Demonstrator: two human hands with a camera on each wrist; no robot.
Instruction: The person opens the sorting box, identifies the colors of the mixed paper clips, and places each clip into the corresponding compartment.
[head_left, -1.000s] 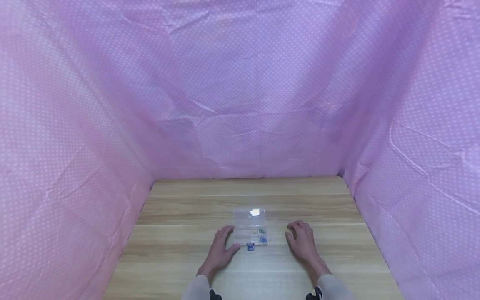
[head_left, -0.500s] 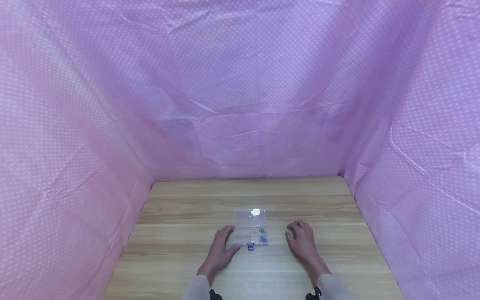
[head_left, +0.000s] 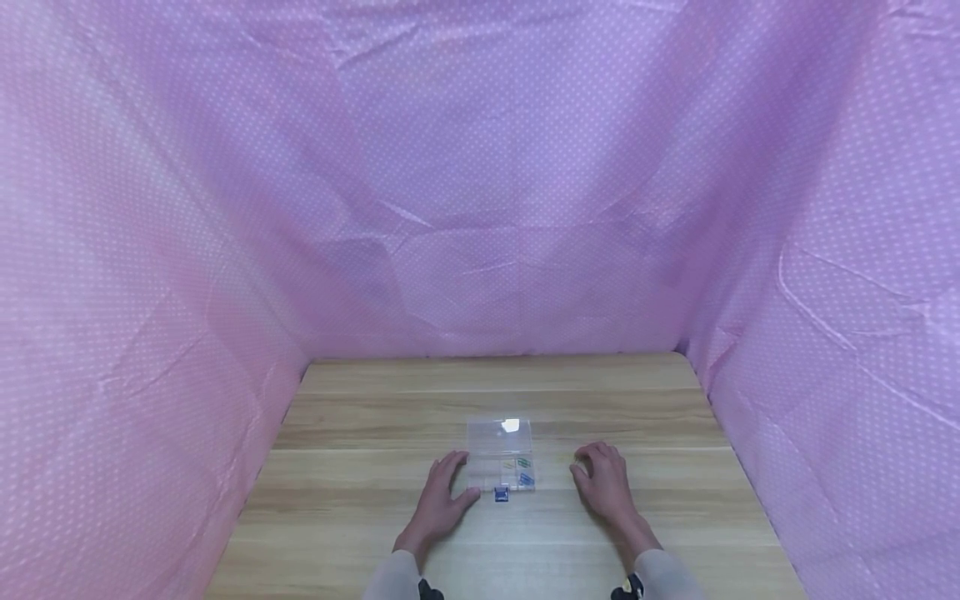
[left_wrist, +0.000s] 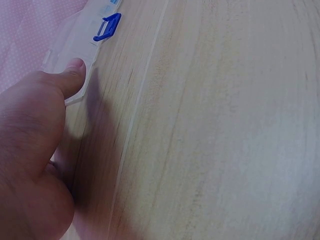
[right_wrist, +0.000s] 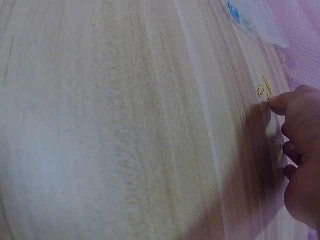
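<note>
A clear plastic compartment box lies with its lid folded back on the wooden table. Its blue latch hangs at the front edge. Green paper clips and blue paper clips sit in the right-hand compartments. My left hand holds the box at its left end, thumb at the front edge and fingertips near the hinge. Over to the right, my right hand rests with bent fingers, thumb and forefinger apart. Beside its thumb tip lie a few yellow paper clips.
Pink dotted cloth hangs round the back and both sides of the wooden table. A bright reflection shows on the box's lid. Grey sleeves and dark wrist straps appear at the near edge.
</note>
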